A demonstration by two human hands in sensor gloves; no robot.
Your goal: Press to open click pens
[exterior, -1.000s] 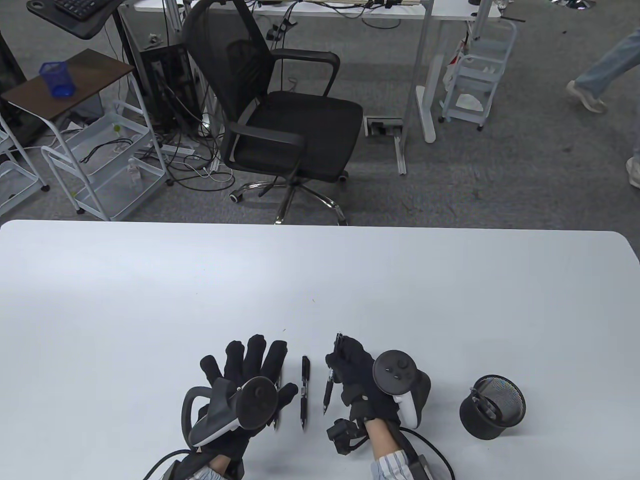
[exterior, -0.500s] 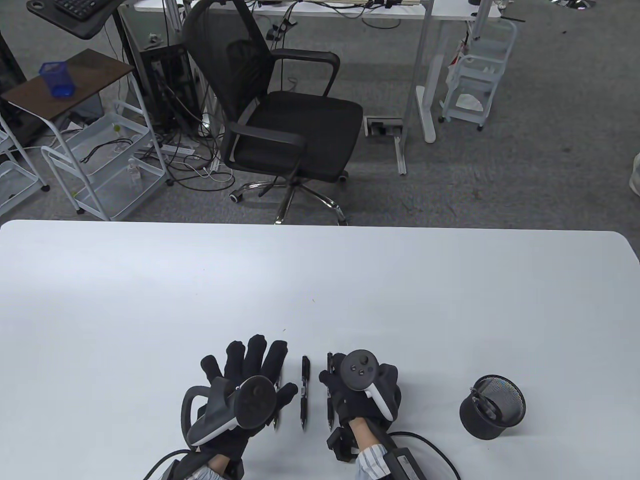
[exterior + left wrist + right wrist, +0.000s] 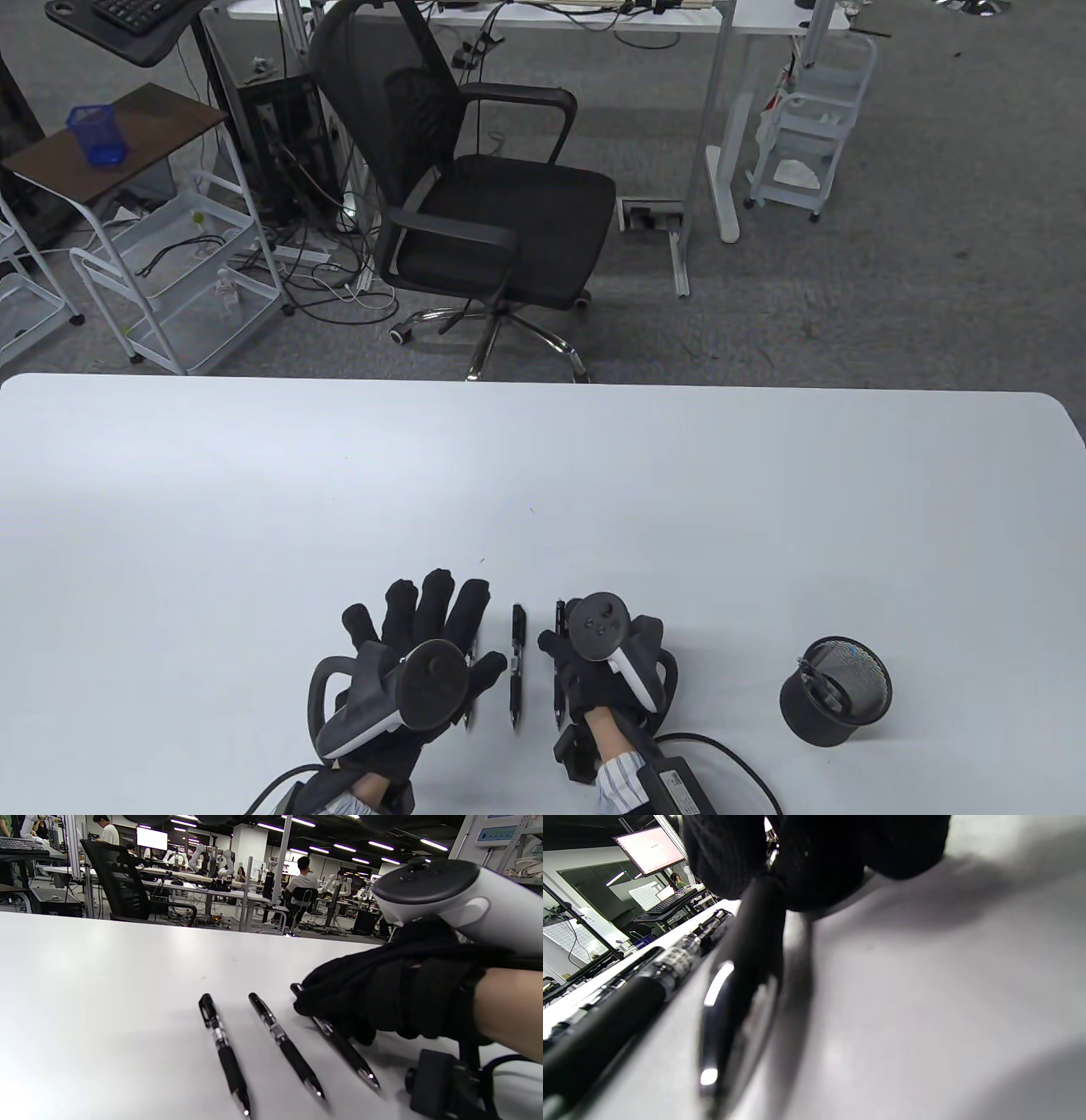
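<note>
— How are the pens coming along?

— Three slim black click pens are lying side by side on the white table [image 3: 254, 509], tips out. The gloved right hand [image 3: 607, 671] is curled over the rightmost pen [image 3: 339, 1041], touching it. The left hand [image 3: 416, 654] is lying flat, fingers spread, holding nothing.

— Any left?

— One, I'd guess, sitting in the black mesh cup [image 3: 836, 692] at three o'clock.

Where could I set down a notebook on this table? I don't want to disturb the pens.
The far half of the table is bare, as is the left side beyond the left hand. It is crowded between the hands, around the pens, and by the mesh cup.
</note>
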